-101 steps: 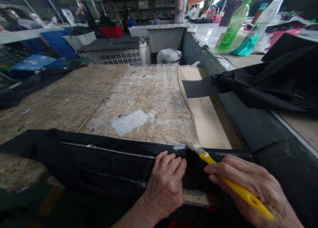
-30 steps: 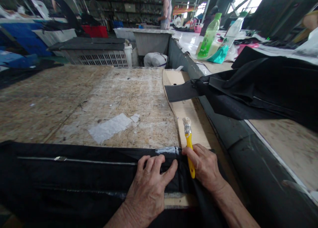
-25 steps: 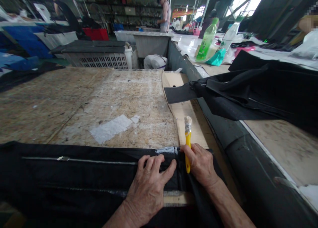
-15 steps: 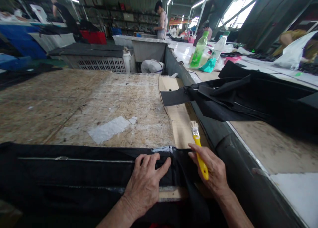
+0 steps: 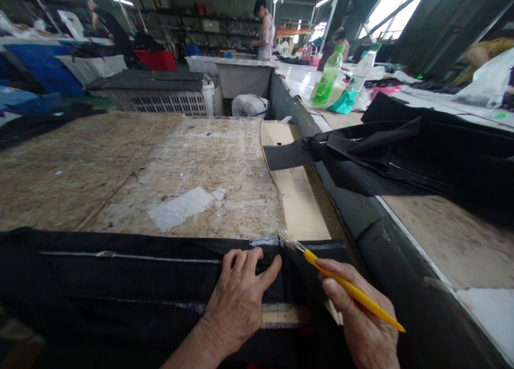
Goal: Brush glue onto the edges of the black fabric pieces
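Note:
My right hand grips a paintbrush by its yellow handle. The pale bristles touch the top edge of the black fabric piece, beside a whitish smear on that edge. Lying on the fabric just below the smear is my left hand, its thumb apart from the bent fingers, pressing down and holding nothing. A metal zipper runs along the fabric to the left of it. Under the brush, a black strip extends to the right over a pale board.
More black fabric is heaped on the right-hand table, with one strip hanging over the pale board. Behind it stand a green bottle and a clear bottle. A torn white paper lies on the worn board. Several people work farther back.
My right hand has swung the brush down and left, from upright to slanting, so its bristles now meet the fabric edge. My left hand stays in place on the fabric.

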`<state>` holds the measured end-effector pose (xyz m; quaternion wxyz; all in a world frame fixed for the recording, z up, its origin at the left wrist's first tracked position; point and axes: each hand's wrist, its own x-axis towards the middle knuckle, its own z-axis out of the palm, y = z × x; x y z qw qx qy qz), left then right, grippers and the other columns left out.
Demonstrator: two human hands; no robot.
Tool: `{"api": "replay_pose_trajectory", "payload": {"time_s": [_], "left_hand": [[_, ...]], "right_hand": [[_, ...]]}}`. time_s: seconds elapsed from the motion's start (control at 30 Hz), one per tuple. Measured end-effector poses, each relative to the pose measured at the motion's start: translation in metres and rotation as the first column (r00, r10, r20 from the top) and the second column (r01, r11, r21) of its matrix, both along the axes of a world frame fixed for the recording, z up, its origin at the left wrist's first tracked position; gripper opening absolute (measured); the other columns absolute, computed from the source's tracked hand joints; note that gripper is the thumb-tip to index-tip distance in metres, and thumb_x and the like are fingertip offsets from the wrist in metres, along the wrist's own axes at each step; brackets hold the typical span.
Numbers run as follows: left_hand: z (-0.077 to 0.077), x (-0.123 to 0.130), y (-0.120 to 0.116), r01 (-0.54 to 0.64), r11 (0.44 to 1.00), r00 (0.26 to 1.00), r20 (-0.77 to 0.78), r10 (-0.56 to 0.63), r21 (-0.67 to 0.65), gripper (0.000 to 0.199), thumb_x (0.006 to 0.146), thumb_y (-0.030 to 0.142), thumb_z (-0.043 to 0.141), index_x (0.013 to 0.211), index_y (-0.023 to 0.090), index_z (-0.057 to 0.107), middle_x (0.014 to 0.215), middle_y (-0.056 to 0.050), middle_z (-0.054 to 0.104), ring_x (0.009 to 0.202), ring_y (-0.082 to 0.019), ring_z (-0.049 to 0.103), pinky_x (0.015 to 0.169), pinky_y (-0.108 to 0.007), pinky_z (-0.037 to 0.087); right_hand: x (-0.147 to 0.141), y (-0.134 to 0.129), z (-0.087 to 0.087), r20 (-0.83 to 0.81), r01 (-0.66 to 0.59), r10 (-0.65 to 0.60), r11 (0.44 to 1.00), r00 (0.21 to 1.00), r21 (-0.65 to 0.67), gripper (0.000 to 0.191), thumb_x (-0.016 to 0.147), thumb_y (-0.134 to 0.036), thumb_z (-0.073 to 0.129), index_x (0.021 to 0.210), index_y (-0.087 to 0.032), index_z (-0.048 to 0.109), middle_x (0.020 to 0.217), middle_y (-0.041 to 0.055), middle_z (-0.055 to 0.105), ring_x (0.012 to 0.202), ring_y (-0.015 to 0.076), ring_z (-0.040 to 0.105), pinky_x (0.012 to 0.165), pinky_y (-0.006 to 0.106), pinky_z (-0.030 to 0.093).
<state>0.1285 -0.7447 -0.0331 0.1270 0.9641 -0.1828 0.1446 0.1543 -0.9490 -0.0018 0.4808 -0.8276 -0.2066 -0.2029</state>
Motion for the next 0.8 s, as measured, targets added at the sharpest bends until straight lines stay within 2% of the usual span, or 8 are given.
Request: {"api": "replay_pose_trajectory", "payload": {"time_s": [0.13, 0.27, 0.37, 0.43, 0.5, 0.6, 0.7, 0.8], "left_hand": [[0.001, -0.001, 0.000, 0.010, 1.000, 1.000, 0.027, -0.010, -0.004, 0.067, 0.070, 0.000, 0.039, 0.132, 0.026, 0.045, 0.112, -0.011, 0.044, 0.102, -0.026, 0.041, 0.087, -0.046, 0.037], [0.000, -0.001, 0.001, 0.010, 1.000, 0.999, 0.037, -0.010, -0.014, 0.066, 0.070, 0.000, 0.039, 0.131, 0.025, 0.046, 0.111, -0.011, 0.044, 0.102, -0.025, 0.041, 0.086, -0.046, 0.036], [-0.002, -0.001, 0.001, 0.018, 1.000, 0.999, 0.040, -0.017, -0.015, 0.067, 0.070, 0.001, 0.040, 0.132, 0.025, 0.045, 0.112, -0.011, 0.044, 0.103, -0.026, 0.041, 0.087, -0.046, 0.035], [-0.003, -0.001, 0.001, 0.020, 1.000, 0.999, 0.045, -0.019, -0.007, 0.068, 0.070, 0.002, 0.040, 0.133, 0.025, 0.044, 0.113, -0.011, 0.043, 0.104, -0.026, 0.040, 0.088, -0.047, 0.034], [-0.005, -0.001, 0.001, 0.019, 1.000, 0.998, 0.063, -0.019, 0.003, 0.066, 0.071, 0.002, 0.039, 0.133, 0.025, 0.044, 0.113, -0.011, 0.043, 0.105, -0.026, 0.040, 0.089, -0.047, 0.034], [-0.005, 0.000, 0.001, 0.016, 1.000, 0.997, 0.077, -0.017, 0.009, 0.063, 0.073, 0.002, 0.038, 0.132, 0.024, 0.045, 0.113, -0.011, 0.043, 0.103, -0.026, 0.040, 0.089, -0.047, 0.033], [-0.003, 0.001, 0.000, 0.012, 1.000, 0.997, 0.077, -0.012, 0.002, 0.065, 0.071, 0.001, 0.039, 0.131, 0.024, 0.046, 0.111, -0.011, 0.043, 0.102, -0.025, 0.040, 0.089, -0.046, 0.033], [-0.001, 0.001, 0.000, 0.016, 1.000, 0.997, 0.079, -0.015, -0.003, 0.065, 0.071, 0.001, 0.039, 0.131, 0.025, 0.046, 0.110, -0.010, 0.043, 0.102, -0.025, 0.040, 0.089, -0.045, 0.033]], "right_hand": [[0.010, 0.001, 0.003, 0.091, -0.033, 0.045, 0.991, 0.995, -0.129, 0.011, 0.090, -0.025, 0.057, 0.095, -0.021, 0.066, 0.087, -0.0016, 0.067, 0.076, 0.0102, 0.066, 0.071, 0.012, 0.052], [0.017, -0.002, 0.013, 0.144, -0.118, 0.167, 0.947, 0.975, -0.298, 0.010, 0.092, -0.019, 0.053, 0.097, -0.019, 0.063, 0.081, -0.0006, 0.062, 0.071, 0.0078, 0.061, 0.065, 0.013, 0.049], [0.020, 0.005, 0.022, 0.162, -0.231, 0.317, 0.887, 0.934, -0.399, 0.012, 0.091, -0.012, 0.050, 0.099, -0.017, 0.058, 0.078, 0.0016, 0.059, 0.068, 0.0112, 0.055, 0.060, 0.021, 0.047], [0.018, 0.013, 0.023, 0.178, -0.257, 0.362, 0.863, 0.915, -0.435, 0.014, 0.090, -0.009, 0.049, 0.100, -0.016, 0.056, 0.076, 0.0022, 0.057, 0.066, 0.0130, 0.053, 0.057, 0.024, 0.046], [0.016, 0.019, 0.021, 0.177, -0.251, 0.346, 0.878, 0.921, -0.408, 0.015, 0.090, -0.008, 0.050, 0.102, -0.016, 0.055, 0.078, 0.0023, 0.057, 0.067, 0.0130, 0.052, 0.058, 0.024, 0.046], [0.011, 0.021, 0.014, 0.146, -0.215, 0.267, 0.931, 0.953, -0.294, 0.013, 0.090, -0.010, 0.052, 0.099, -0.018, 0.058, 0.083, 0.0020, 0.059, 0.072, 0.0107, 0.056, 0.063, 0.021, 0.048], [0.010, 0.013, 0.011, 0.095, -0.207, 0.233, 0.952, 0.968, -0.226, 0.010, 0.091, -0.016, 0.054, 0.092, -0.020, 0.063, 0.080, 0.0001, 0.060, 0.069, 0.0081, 0.059, 0.061, 0.015, 0.048], [0.010, -0.001, 0.012, 0.038, -0.207, 0.220, 0.953, 0.975, -0.223, 0.012, 0.092, -0.021, 0.053, 0.088, -0.022, 0.065, 0.078, -0.0020, 0.061, 0.069, 0.0068, 0.060, 0.061, 0.011, 0.048]]}}
